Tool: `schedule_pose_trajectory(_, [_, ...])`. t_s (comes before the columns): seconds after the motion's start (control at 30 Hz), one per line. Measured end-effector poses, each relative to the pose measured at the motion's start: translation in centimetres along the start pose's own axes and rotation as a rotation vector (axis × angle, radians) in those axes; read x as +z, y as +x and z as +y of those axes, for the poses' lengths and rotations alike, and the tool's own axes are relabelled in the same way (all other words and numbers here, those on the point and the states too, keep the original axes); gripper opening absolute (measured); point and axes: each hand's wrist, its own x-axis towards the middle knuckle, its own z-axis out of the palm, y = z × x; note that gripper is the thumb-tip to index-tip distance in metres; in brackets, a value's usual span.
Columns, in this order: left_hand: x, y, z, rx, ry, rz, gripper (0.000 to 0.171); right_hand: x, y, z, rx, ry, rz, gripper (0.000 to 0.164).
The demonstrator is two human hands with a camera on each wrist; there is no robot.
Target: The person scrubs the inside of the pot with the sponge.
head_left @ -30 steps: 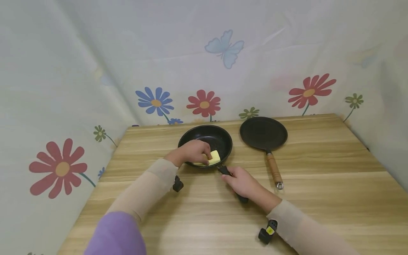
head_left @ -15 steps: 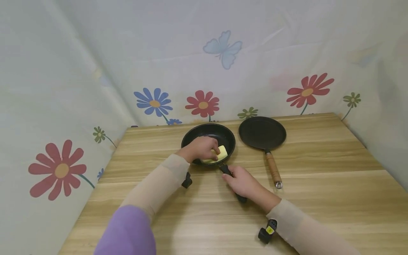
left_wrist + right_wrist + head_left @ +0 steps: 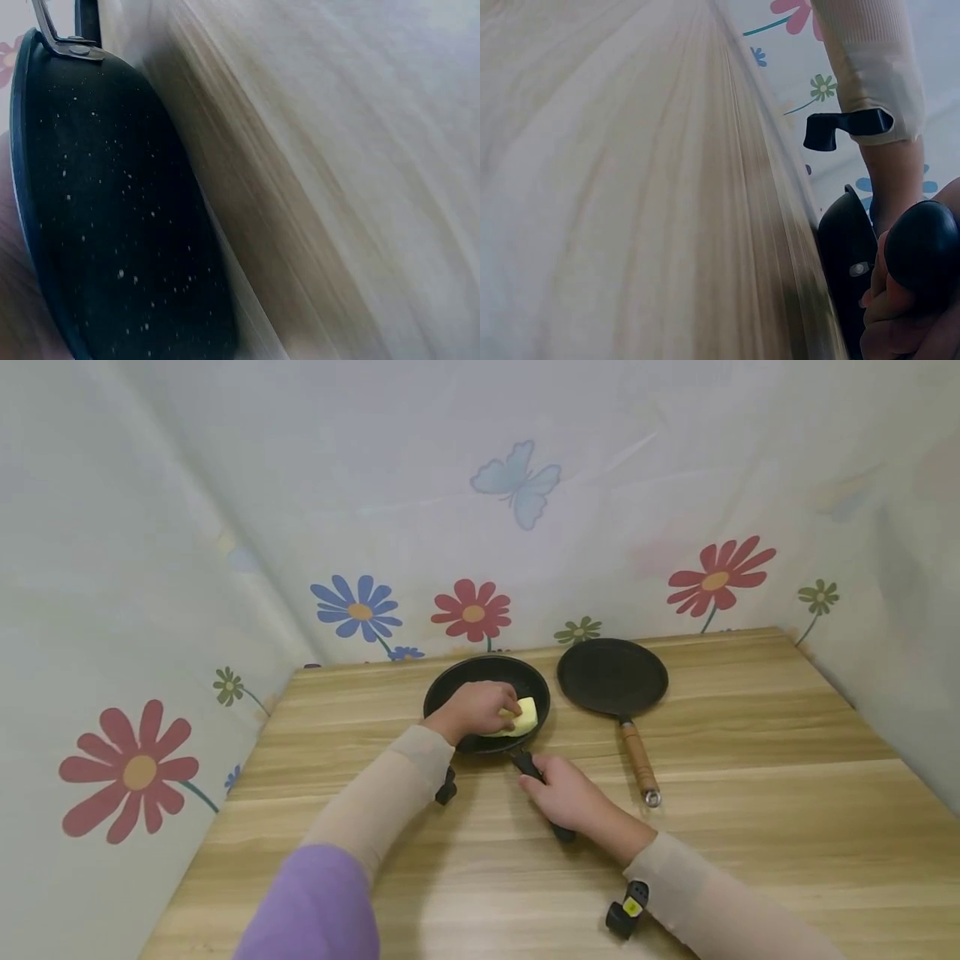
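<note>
A black frying pan [image 3: 525,681] stands on the wooden table, its speckled outer side filling much of the left wrist view. Inside the pan, my left hand [image 3: 483,706] presses a pale yellow folded cloth [image 3: 527,717] against the near right part of the surface, with its fingers curled over it. Part of the cloth is hidden under that hand. My right hand [image 3: 562,792] grips the pan's black handle [image 3: 527,764], whose rounded end also shows in the right wrist view. The pan rests flat, its handle pointing toward me.
To the right of the frying pan lies a flat black griddle pan [image 3: 611,677] with a wooden handle [image 3: 637,756] pointing toward me. A flower-printed backdrop [image 3: 420,527] rises behind and beside the wooden table [image 3: 750,760].
My left hand and the cloth have moved to the right inside the pan. The pan shifted slightly right, then a little back. My right hand keeps its grip on the handle.
</note>
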Motion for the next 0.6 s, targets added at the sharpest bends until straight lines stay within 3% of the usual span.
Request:
schedule_pose_trajectory(0.27, [0.5,1.4,-0.6,-0.004,-0.030,0.035,0.029,0.0,-0.4,0.0,0.008,0.012,0.011,0.026])
schedule_pose_trajectory(0.6, [0.4,2.2,-1.7,-0.093,-0.067,0.005,0.030,0.5,-0.7,0.3,-0.016,0.041,0.027,0.029])
